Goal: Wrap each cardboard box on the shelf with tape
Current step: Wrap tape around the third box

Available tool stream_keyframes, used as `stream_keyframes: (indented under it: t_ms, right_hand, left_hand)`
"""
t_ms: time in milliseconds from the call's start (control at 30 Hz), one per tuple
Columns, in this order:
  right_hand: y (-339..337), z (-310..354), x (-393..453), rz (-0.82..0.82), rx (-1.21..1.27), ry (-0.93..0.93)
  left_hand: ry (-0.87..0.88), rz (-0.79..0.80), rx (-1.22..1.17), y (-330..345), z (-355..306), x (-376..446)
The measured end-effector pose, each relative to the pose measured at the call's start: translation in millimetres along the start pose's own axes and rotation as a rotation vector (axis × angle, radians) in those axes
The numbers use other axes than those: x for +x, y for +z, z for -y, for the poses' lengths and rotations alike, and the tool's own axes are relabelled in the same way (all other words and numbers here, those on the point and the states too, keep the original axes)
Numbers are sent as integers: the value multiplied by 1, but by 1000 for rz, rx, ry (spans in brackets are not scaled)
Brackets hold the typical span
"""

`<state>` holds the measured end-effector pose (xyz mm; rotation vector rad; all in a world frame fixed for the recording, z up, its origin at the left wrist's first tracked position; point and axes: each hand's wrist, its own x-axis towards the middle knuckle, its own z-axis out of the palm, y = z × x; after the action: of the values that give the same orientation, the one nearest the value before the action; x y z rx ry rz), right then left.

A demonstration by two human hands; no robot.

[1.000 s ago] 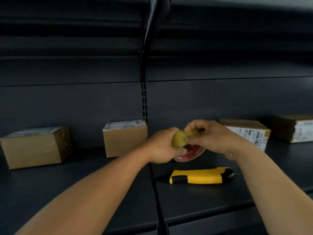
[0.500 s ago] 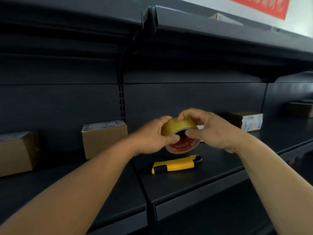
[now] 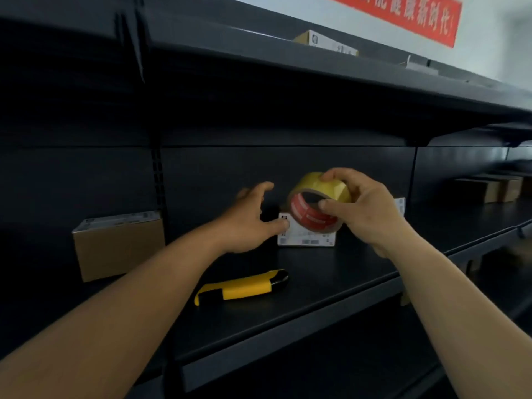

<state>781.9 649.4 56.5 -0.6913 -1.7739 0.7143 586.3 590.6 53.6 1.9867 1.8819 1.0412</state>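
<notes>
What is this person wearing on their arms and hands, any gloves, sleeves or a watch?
Nothing shows on them. The left hand and right hand are bare, without gloves or rings. Both forearms are uncovered as far as the frame's lower edge, with no sleeve, watch or wristband in sight.

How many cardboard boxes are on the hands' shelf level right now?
3: a brown box at left, a white-labelled box behind the tape roll, and a dim box far right. The hands may hide others.
</notes>
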Motion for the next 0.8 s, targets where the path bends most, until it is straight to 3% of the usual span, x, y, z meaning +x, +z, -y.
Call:
stream_keyframes:
  t_ms: [300,800]
  right_hand:
    - [-79,-75,41,-24,-116,98]
    - [-120,-154,65,375,-646,-55]
  left_hand:
    - [-233,-77,103,46,-19,63]
    - [-423,-128,265,82,-25,96]
